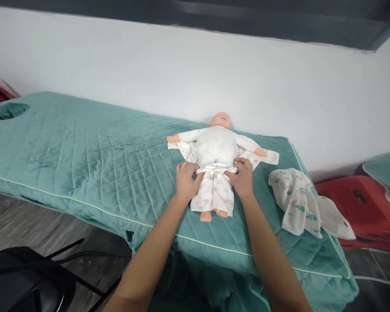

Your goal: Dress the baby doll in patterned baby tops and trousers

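Observation:
A baby doll (pixel 217 145) with a white cloth body lies on its back, arms spread, its head by the wall. White patterned baby pants (pixel 212 195) cover its legs, and the bare feet poke out below. At the waistband, my left hand (pixel 187 177) pinches one side of the pants. Opposite it, my right hand (pixel 243 173) grips the other side, thumb and fingers closed on the fabric. A patterned baby top (pixel 273 157) is spread beneath the doll's back and arms.
The doll lies on a green quilted bed cover (pixel 117 160). To the right is a crumpled printed cloth (pixel 295 199) near the edge. Beyond stands a red plastic stool (pixel 357 203). A black chair (pixel 29 277) is at lower left, and a white wall (pixel 117 65) runs behind.

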`<action>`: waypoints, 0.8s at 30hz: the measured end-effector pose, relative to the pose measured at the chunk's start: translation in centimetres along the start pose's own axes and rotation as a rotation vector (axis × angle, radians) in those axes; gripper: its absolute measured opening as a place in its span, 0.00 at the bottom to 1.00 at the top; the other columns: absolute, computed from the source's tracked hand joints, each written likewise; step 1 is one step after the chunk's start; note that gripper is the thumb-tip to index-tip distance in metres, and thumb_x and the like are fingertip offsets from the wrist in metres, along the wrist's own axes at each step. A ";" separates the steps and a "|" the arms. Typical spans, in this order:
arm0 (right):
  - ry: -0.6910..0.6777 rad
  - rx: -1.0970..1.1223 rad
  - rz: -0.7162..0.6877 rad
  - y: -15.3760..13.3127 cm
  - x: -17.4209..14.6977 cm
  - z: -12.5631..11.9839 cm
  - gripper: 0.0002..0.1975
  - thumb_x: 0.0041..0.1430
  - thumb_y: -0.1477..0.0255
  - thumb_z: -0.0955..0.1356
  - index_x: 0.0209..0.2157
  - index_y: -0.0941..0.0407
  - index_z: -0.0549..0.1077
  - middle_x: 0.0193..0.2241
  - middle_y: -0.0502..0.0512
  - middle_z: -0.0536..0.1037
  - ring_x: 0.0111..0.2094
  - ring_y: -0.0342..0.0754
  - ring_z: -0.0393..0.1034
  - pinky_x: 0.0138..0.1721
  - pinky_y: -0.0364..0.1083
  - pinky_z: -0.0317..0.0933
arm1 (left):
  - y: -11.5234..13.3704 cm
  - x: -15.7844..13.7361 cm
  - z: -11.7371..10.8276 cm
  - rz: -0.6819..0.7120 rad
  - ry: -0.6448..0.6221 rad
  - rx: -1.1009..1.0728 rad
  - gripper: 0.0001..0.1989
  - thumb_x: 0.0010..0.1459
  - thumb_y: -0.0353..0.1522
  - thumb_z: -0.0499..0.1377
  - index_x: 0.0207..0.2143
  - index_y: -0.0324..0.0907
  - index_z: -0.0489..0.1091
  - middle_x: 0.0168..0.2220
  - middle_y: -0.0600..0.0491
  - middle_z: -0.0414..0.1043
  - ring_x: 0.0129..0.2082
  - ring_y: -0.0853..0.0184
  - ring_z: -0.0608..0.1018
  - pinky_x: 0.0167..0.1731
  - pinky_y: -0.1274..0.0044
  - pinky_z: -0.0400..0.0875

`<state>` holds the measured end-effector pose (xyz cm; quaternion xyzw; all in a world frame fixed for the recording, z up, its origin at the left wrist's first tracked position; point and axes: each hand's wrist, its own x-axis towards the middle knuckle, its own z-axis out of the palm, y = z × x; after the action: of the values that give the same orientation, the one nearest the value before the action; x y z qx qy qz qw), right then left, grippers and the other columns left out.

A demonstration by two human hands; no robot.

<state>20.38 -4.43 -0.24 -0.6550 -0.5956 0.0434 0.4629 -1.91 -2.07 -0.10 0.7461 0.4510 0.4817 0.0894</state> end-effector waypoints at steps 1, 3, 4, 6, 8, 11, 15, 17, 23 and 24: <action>0.028 -0.028 -0.024 -0.1 -0.3 0.0 0.09 0.49 0.68 0.72 0.26 0.53 0.67 0.47 0.60 0.72 0.50 0.58 0.63 0.56 0.58 0.56 | 0.2 -0.4 -0.2 0.013 0.006 -0.011 0.06 0.58 0.32 0.60 0.29 0.45 0.65 0.29 0.54 0.73 0.36 0.62 0.73 0.46 0.67 0.63; 0.071 -0.063 -0.071 -0.5 -0.7 0.0 0.05 0.49 0.72 0.69 0.26 0.53 0.67 0.46 0.59 0.72 0.48 0.57 0.63 0.54 0.57 0.57 | 0.4 -1.1 -0.5 0.032 0.005 -0.020 0.06 0.58 0.32 0.59 0.29 0.45 0.64 0.28 0.54 0.72 0.35 0.62 0.73 0.44 0.68 0.64; 0.082 -0.067 -0.095 -0.7 -0.9 -0.1 0.04 0.49 0.74 0.68 0.26 0.53 0.67 0.45 0.59 0.72 0.48 0.56 0.63 0.53 0.57 0.57 | 0.4 -1.2 -0.6 0.031 -0.004 -0.019 0.07 0.59 0.33 0.59 0.29 0.45 0.64 0.28 0.53 0.71 0.34 0.62 0.72 0.43 0.68 0.64; 0.079 -0.037 -0.140 -1.1 -1.1 -0.2 0.04 0.48 0.76 0.67 0.26 0.53 0.66 0.43 0.58 0.72 0.46 0.55 0.64 0.52 0.56 0.58 | 0.5 -1.3 -0.7 0.012 -0.042 -0.024 0.05 0.59 0.33 0.58 0.30 0.45 0.65 0.29 0.53 0.72 0.35 0.62 0.72 0.42 0.68 0.64; 0.056 0.011 -0.165 -1.5 -1.0 -0.3 0.05 0.49 0.75 0.66 0.25 0.52 0.65 0.41 0.57 0.73 0.45 0.54 0.66 0.50 0.54 0.60 | 0.4 -1.1 -0.7 -0.012 -0.082 -0.061 0.03 0.58 0.31 0.59 0.36 0.44 0.68 0.34 0.52 0.73 0.38 0.61 0.72 0.43 0.68 0.65; 0.018 0.041 -0.163 -2.0 -0.9 -0.7 0.07 0.51 0.72 0.66 0.23 0.51 0.63 0.34 0.54 0.74 0.41 0.53 0.67 0.46 0.53 0.61 | 0.2 -0.7 -0.6 -0.017 -0.114 -0.146 0.10 0.59 0.31 0.59 0.44 0.44 0.69 0.41 0.50 0.72 0.44 0.61 0.72 0.47 0.69 0.66; -0.004 0.080 -0.126 -2.5 -1.9 -1.3 0.10 0.52 0.68 0.66 0.21 0.51 0.61 0.24 0.50 0.69 0.32 0.50 0.64 0.38 0.50 0.60 | -0.2 -0.4 -0.3 -0.032 -0.137 -0.198 0.09 0.60 0.31 0.59 0.43 0.45 0.70 0.45 0.49 0.69 0.49 0.62 0.71 0.53 0.70 0.66; -0.043 0.118 -0.034 -3.0 -3.0 -1.4 0.11 0.52 0.65 0.67 0.21 0.51 0.61 0.21 0.47 0.66 0.28 0.48 0.62 0.34 0.48 0.58 | -0.4 -0.3 -0.1 -0.065 -0.148 -0.206 0.08 0.60 0.31 0.60 0.42 0.45 0.70 0.46 0.49 0.69 0.50 0.62 0.71 0.54 0.70 0.66; -0.107 0.205 0.211 -4.2 -5.0 -1.1 0.13 0.52 0.62 0.69 0.24 0.52 0.63 0.20 0.44 0.64 0.25 0.45 0.60 0.29 0.44 0.54 | -0.8 0.3 0.4 -0.152 -0.160 -0.267 0.03 0.59 0.34 0.60 0.34 0.44 0.69 0.43 0.51 0.68 0.47 0.64 0.72 0.53 0.71 0.67; -0.103 0.205 0.224 -4.2 -4.9 -1.0 0.12 0.52 0.62 0.69 0.26 0.53 0.64 0.21 0.44 0.66 0.26 0.45 0.61 0.29 0.44 0.54 | -0.8 0.3 0.3 -0.169 -0.162 -0.276 0.04 0.59 0.34 0.60 0.32 0.44 0.69 0.42 0.51 0.68 0.46 0.64 0.73 0.52 0.71 0.67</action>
<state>16.44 -9.56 0.70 -0.6637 -0.5341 0.1887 0.4884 -2.08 -1.34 -0.53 0.7224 0.4330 0.4683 0.2671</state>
